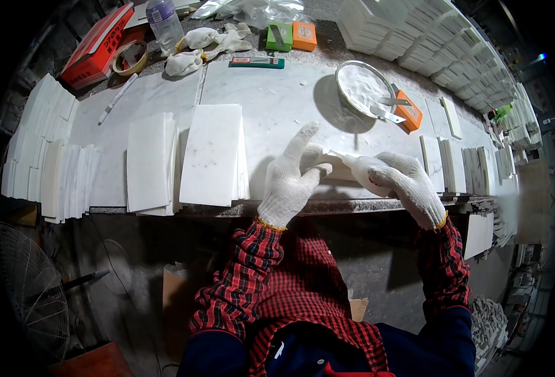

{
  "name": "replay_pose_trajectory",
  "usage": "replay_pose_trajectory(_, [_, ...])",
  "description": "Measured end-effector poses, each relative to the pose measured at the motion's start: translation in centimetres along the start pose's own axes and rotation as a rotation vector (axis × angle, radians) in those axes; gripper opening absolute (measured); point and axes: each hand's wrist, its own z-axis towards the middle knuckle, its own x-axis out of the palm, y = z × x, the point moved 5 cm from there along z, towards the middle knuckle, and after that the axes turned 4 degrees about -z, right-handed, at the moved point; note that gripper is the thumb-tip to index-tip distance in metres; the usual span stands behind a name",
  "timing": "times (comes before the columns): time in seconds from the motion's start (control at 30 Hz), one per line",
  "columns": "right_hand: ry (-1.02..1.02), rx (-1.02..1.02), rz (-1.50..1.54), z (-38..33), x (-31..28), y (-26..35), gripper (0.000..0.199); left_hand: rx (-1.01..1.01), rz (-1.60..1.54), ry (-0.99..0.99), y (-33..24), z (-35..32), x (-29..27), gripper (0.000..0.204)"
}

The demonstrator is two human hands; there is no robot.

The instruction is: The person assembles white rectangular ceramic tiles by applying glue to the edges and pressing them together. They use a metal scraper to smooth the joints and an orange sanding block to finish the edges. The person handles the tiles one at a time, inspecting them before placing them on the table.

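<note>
My right hand (pixel 409 185), in a white knitted glove, is wrapped round a white squeeze bottle (pixel 360 168). The bottle's thin nozzle points left, its tip close to the fingers of my left hand (pixel 290 179). That hand, gloved too, has its index finger raised, while thumb and other fingers grip a white tile (pixel 338 168), mostly hidden behind the hands and bottle. Left of it, a few white marble tiles (pixel 211 154) lie overlapped on the bench, beside another leaning set (pixel 147 160). Beyond my right hand stands a round tub of white paste (pixel 362 88) with putty knives across its rim.
Stacked tiles (pixel 39 144) line the bench's left end; more stacks (pixel 428 50) fill the far right. An orange box (pixel 409 110) touches the tub. At the back are a bottle (pixel 163 25), tape roll (pixel 130 58) and spare gloves (pixel 205 47). A fan (pixel 26 283) stands lower left.
</note>
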Motion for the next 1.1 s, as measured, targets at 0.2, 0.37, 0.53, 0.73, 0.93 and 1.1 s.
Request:
replay_pose_trajectory(0.2, [0.0,-0.01,-0.025,-0.1,0.0,0.3,0.04,-0.015,-0.002,0.018,-0.7,0.0,0.0,0.074])
replay_pose_trajectory(0.37, [0.011,-0.01,-0.023,0.0,0.0,0.3,0.042,-0.063,-0.044,0.044,-1.2,-0.1,0.0,0.074])
replay_pose_trajectory(0.53, [-0.039,-0.011,0.018,-0.4,-0.4,0.7,0.046,-0.112,-0.084,0.023,-0.8,-0.1,0.1,0.08])
replay_pose_trajectory(0.73, [-0.106,-0.204,0.114,1.6,-1.8,2.9,0.05,-0.141,0.027,0.036,-0.9,0.3,-0.1,0.081])
replay_pose_trajectory(0.93, [-0.098,-0.299,0.171,11.1,0.3,4.5,0.053,0.005,0.105,0.034,-1.5,0.3,-0.2,0.075])
replay_pose_trajectory(1.1, [-0.038,-0.369,-0.195,15.9,2.8,8.4,0.053,0.041,0.049,0.016,-1.1,0.3,0.2,0.07])
